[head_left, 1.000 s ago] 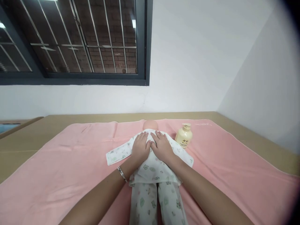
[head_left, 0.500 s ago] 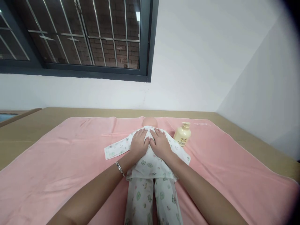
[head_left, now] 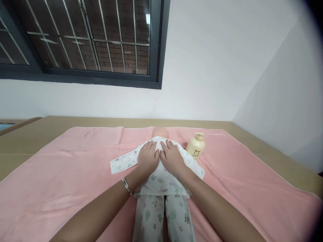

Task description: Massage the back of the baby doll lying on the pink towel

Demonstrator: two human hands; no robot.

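Note:
A baby doll (head_left: 160, 132) lies on a pink blanket (head_left: 83, 158), its bald head away from me. It wears a white long-sleeved top (head_left: 161, 181) and matching trousers (head_left: 148, 218) with small green and brown prints. My left hand (head_left: 148, 156) rests flat on the left side of the doll's upper body, fingers stretched toward its head. On the right side my right hand (head_left: 173, 155) lies flat too, the two thumbs close together at the middle. Neither hand grips anything. A silver bracelet (head_left: 127, 186) circles my left wrist.
A pale yellow pump bottle (head_left: 196, 146) stands on the blanket to the right of the doll's shoulder. Beneath the blanket is a tan surface (head_left: 22, 144) that meets a white wall (head_left: 202, 74). A dark-framed window (head_left: 101, 79) with metal bars is above at left.
Both hands stay flat on the doll's top, with hardly any shift. The whole view has moved very slightly; the doll and bottle keep their places on the blanket.

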